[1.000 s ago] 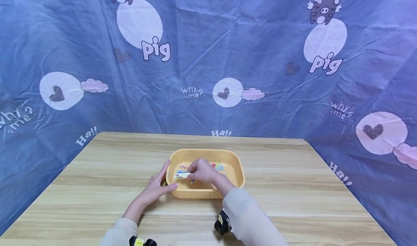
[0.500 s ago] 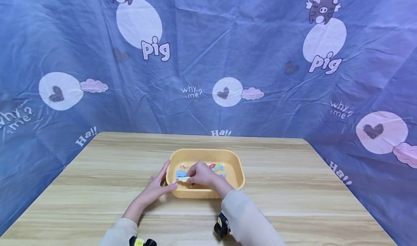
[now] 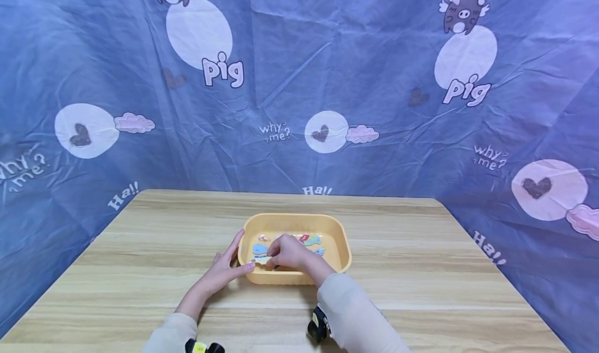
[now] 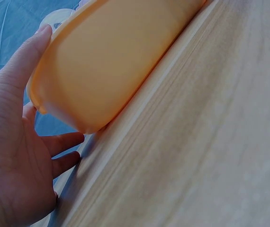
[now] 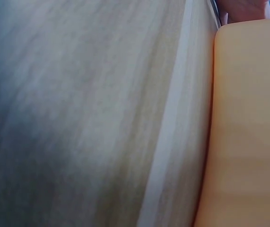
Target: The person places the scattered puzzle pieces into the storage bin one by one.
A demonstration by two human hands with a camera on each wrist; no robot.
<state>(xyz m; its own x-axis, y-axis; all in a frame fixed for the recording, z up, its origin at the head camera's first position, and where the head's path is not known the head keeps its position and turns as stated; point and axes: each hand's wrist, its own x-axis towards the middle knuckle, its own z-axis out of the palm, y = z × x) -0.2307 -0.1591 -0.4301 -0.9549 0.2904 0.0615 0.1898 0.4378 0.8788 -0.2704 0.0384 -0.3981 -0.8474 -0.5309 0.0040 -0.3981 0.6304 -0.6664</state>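
Orange tub (image 3: 343,249) steadied by flat left hand (image 3: 224,270); right hand (image 3: 290,251) fingers pinching one sticker (image 3: 262,258), lifting barely begun, others left inside.

One yellow tray (image 3: 343,249) sits on one wooden surface (image 3: 421,270). Two hands are in view, the left hand (image 3: 224,270) and the right hand (image 3: 290,251). Several small colourful cut-out pieces (image 3: 312,239) lie inside the tray, their exact number too small to tell. One patterned blue cloth (image 3: 374,82) hangs behind, bearing two cartoon pigs.
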